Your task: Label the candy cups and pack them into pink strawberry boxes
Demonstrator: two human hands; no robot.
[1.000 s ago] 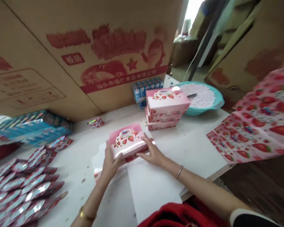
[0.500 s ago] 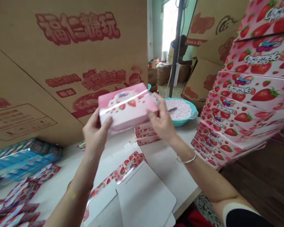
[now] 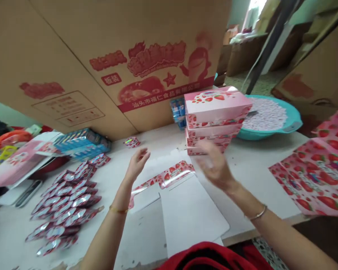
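My left hand hovers above the table with nothing in it, its fingers loosely bent and the thumb apart. My right hand, smeared by motion, is also without a load, fingers apart, just in front of a stack of strawberry-print boxes. A closed pink-and-white box lies on top of that stack. Below and between both hands, an unfolded carton blank lies with its white inside up and a strawberry-print strip along its far edge.
Left are several shiny sachets and blue packs. A turquoise basin of small pale pieces stands behind the stack. Strawberry boxes stand at the right edge; a large cardboard carton walls off the back.
The pink-and-white box, held in both hands before, now lies on the stack, released. Both hands have come back from it. The view has swung left and downward.
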